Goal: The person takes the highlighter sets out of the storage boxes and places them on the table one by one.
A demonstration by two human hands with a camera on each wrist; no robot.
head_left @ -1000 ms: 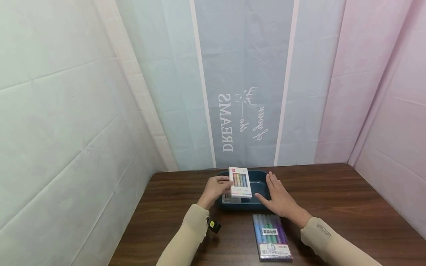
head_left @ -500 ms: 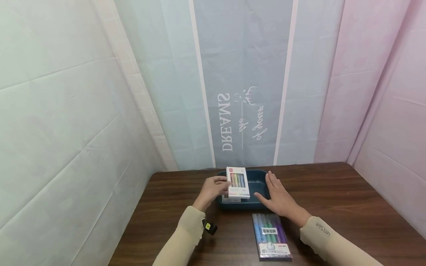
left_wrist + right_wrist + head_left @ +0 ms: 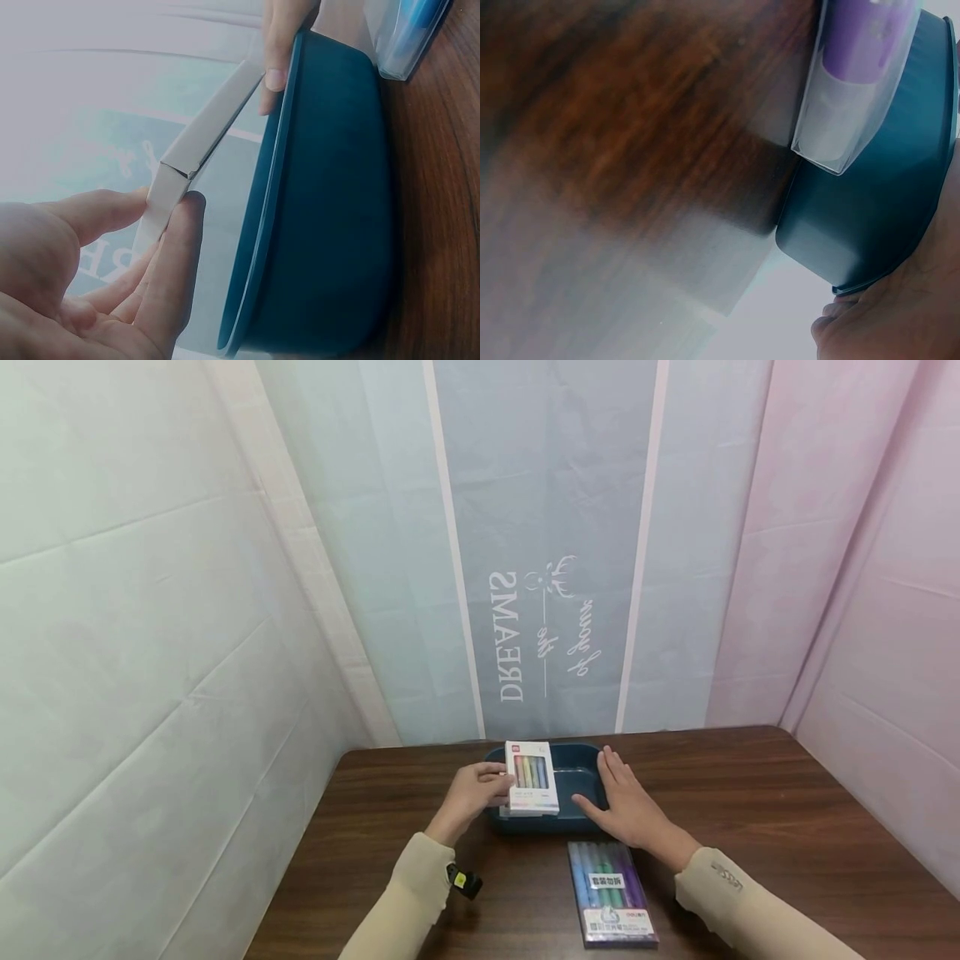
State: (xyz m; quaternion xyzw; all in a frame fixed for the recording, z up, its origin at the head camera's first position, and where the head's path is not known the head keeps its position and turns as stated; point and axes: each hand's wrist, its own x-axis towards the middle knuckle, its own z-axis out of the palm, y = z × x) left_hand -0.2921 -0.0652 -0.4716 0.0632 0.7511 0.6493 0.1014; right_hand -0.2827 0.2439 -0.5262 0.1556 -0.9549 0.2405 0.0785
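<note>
My left hand (image 3: 480, 785) pinches a white box of coloured pens (image 3: 531, 777) by its left edge, just above the left part of a dark blue tray (image 3: 581, 772). In the left wrist view my fingers (image 3: 169, 247) and thumb clamp the box's thin side (image 3: 206, 139) beside the tray's wall (image 3: 330, 210). My right hand (image 3: 626, 797) lies flat with straight fingers against the tray's right rim; its fingertips show at the tray's edge (image 3: 870, 187) in the right wrist view. A clear pack of purple and blue pens (image 3: 611, 893) lies on the table in front of the tray.
The brown wooden table (image 3: 787, 827) stands in a booth of pale fabric walls, with a grey banner (image 3: 547, 568) close behind the tray. A small black clip with a yellow dot (image 3: 465, 882) hangs at my left sleeve.
My left hand has carried the white box a little left and down, closer to the tray. The right hand has stayed on the tray's rim.
</note>
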